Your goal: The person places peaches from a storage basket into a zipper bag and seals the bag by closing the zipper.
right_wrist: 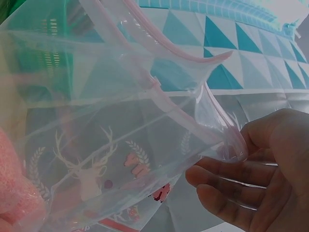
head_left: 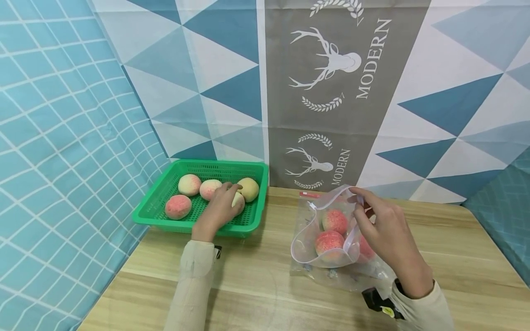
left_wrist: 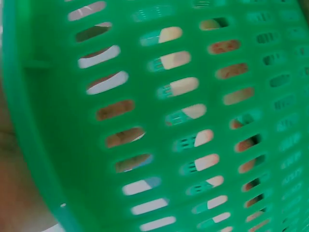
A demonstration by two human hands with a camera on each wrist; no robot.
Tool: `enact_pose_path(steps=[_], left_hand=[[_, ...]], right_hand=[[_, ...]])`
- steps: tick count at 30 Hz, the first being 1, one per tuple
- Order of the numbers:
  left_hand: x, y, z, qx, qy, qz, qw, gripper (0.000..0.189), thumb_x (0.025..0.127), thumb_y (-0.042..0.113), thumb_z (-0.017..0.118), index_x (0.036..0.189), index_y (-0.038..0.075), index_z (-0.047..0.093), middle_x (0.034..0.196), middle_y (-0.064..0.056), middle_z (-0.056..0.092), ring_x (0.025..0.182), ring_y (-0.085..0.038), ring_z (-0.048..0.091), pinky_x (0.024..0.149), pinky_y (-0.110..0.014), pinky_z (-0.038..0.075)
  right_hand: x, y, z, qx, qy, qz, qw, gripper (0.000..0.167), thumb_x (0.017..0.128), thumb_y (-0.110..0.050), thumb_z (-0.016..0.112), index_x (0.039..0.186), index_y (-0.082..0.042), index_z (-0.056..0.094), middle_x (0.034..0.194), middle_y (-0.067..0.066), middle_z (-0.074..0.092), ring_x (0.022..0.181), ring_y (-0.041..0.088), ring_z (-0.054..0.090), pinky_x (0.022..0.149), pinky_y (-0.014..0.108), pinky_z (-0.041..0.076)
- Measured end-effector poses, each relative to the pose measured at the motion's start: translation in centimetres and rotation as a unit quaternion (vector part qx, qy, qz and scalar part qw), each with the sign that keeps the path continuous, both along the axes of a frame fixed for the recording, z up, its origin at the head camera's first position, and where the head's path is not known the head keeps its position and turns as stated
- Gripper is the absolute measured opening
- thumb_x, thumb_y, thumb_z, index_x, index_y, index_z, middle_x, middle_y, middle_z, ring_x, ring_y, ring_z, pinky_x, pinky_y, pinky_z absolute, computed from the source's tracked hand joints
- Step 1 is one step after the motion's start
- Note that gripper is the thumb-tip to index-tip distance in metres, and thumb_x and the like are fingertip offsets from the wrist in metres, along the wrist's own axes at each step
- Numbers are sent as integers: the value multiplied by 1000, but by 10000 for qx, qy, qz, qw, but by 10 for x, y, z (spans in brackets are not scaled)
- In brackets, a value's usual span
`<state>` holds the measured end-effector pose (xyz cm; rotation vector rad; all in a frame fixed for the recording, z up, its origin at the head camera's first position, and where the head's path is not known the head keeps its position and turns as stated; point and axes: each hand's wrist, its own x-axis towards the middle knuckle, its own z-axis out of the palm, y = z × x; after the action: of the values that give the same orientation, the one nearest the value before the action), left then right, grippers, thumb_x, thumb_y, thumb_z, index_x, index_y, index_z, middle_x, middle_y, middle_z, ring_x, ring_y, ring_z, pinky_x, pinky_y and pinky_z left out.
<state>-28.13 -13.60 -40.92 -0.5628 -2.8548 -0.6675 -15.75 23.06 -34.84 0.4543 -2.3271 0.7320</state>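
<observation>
In the head view my left hand (head_left: 219, 209) reaches into a green plastic basket (head_left: 138, 216), its fingers curled round a pale peach (head_left: 238, 201). A yellowish peach (head_left: 248, 189) touches that one's far side, and more pink-and-cream peaches (head_left: 178, 207) lie to the left. The left wrist view shows mostly the basket's slotted wall (left_wrist: 58, 121), hiding the fingers. My right hand (head_left: 383, 225) pinches the rim of a clear zip bag (head_left: 304, 250) between thumb and fingers. The bag's mouth gapes, with red peaches (head_left: 329, 242) inside. In the right wrist view the pinched corner (right_wrist: 234, 147) shows plainly.
Both containers are on a wood-grain table (head_left: 256, 285), the basket left and the bag right. A patterned cloth wall (head_left: 232, 82) stands close behind them, and a blue grid-lined cloth (head_left: 54, 151) borders the left side.
</observation>
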Motion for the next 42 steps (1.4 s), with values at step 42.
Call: enact_pose_path(steps=[42], left_hand=[[-10, 1, -17, 21, -900, 369, 9953, 61, 91, 16, 74, 141, -4, 44, 121, -26, 61, 104, -43, 64, 83, -53, 53]], right_hand=[[0, -3, -1, 4, -213, 19, 9998, 36, 90, 1, 62, 125, -2, 66, 83, 6, 69, 68, 16, 57, 50, 22, 43]])
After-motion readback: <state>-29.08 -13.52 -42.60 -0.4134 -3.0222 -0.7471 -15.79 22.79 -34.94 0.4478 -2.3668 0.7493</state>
